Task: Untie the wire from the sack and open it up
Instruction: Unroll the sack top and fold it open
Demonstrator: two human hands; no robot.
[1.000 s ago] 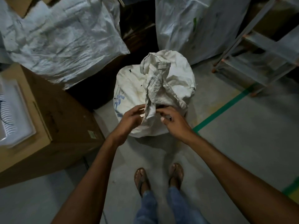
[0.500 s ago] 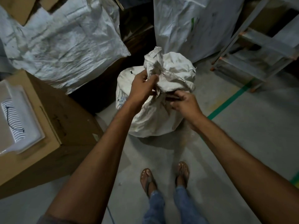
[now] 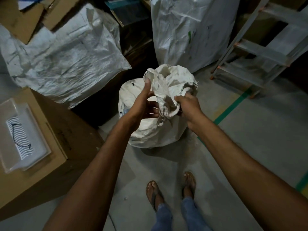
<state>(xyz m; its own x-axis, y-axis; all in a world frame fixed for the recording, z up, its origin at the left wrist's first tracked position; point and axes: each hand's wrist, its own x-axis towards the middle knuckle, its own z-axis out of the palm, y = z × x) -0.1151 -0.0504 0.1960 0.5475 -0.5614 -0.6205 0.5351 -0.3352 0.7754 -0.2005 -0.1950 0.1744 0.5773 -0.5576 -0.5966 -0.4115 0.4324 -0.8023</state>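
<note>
Woven sack: white, full and rounded, standing on the concrete floor between a cardboard box and a metal ladder; if the top is pulled hard to one side, it could tip and spill.
Sack mouth: crumpled, partly loosened, raised above the body; frayed edge may tear.
Left hand: fingers half curled against the gathered cloth, thumb up on the rim; a loose hold could let the folds drop shut.
Right hand: fingers closed on the bunched neck.
Wire: not discernible; if hidden in the folds, it could snag or prick a finger.
</note>
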